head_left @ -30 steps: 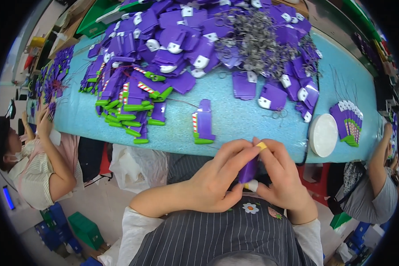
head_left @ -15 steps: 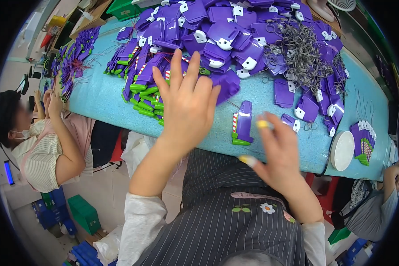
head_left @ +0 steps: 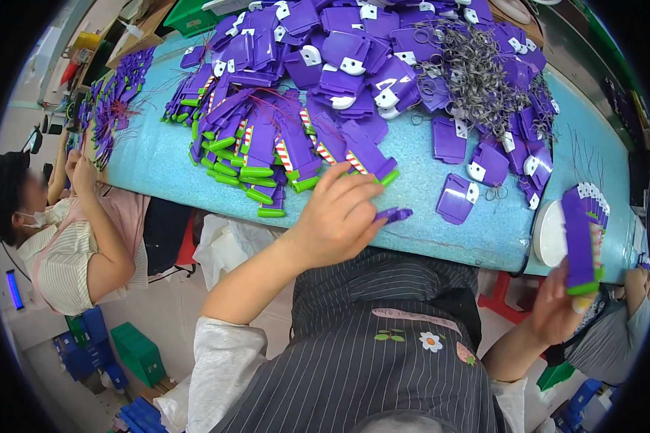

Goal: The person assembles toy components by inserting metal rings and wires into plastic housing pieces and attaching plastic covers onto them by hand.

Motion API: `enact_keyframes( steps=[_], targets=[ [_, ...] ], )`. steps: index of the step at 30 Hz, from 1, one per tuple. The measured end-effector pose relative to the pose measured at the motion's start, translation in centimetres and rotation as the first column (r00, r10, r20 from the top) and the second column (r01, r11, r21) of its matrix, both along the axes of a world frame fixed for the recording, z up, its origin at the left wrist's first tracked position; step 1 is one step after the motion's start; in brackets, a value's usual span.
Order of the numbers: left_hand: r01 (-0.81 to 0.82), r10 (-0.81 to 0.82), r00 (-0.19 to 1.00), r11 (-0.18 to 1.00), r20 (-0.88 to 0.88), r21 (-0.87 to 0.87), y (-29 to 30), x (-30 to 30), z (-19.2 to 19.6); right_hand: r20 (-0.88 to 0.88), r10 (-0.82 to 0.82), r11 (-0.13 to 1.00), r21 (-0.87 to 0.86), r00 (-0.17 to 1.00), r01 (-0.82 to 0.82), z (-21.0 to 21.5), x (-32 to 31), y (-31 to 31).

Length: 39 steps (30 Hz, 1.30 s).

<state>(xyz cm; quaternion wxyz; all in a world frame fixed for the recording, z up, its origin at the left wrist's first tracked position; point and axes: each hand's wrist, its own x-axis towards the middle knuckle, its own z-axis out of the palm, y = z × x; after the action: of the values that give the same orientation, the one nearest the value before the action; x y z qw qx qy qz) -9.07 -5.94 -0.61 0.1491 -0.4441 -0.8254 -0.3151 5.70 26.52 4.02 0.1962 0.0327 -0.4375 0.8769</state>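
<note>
The right hand (head_left: 556, 307), low at the right edge, grips a long purple plastic piece (head_left: 578, 238) tipped green, held upright. The left hand (head_left: 339, 216) curls shut on a small purple part (head_left: 393, 214) jutting rightward over the near edge of the speckled blue table (head_left: 159, 166). Just beyond its fingers lie flat purple strips (head_left: 267, 155), long axes toward the person, then glossy purple shells (head_left: 347, 50) and tangled wire rings (head_left: 477, 72).

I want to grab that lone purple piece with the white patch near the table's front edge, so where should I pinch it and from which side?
Probably pinch the lone purple piece across its two long side edges, coming straight down from above. It lies flat on the blue table with bare surface around it, so only the edges offer a hold; avoid the end by the wire rings.
</note>
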Motion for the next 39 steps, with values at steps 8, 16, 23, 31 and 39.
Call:
enact_keyframes(
  steps=[8, 16, 23, 31, 39],
  targets=[
    [-0.52, -0.507, 0.294, 0.627, 0.81, 0.581, 4.6, 3.9, 2.1, 0.192, 0.391, 0.898, 0.134, 0.9, -0.418, -1.6, -2.8, -9.7],
    [-0.636, -0.789, 0.092, 0.423, 0.607, 0.645, 6.2, 4.9, 1.0, 0.386, 0.505, 0.849, -0.064, 0.772, -0.524, -6.2, -1.6, -11.6],
    [-0.702, -0.71, 0.029, 0.488, 0.704, 0.52, 5.0, 3.9, 0.2, 0.456, 0.375, 0.893, 0.057, 0.807, -0.447, -5.7, -1.9, -11.1],
    [-0.706, -0.52, 0.05, 0.586, 0.853, 0.398, 4.8, 2.1, 1.5, 0.421, 0.316, 0.889, 0.181, 0.85, -0.42, -4.2, -1.9, -8.6],
    [-0.504, 0.505, 0.863, 0.858, -0.012, -0.098, 7.0, -0.2, 2.0, 0.377, 0.149, 0.958, 0.173, 0.914, -0.228, -3.8, -0.4, -7.1]
  ],
)
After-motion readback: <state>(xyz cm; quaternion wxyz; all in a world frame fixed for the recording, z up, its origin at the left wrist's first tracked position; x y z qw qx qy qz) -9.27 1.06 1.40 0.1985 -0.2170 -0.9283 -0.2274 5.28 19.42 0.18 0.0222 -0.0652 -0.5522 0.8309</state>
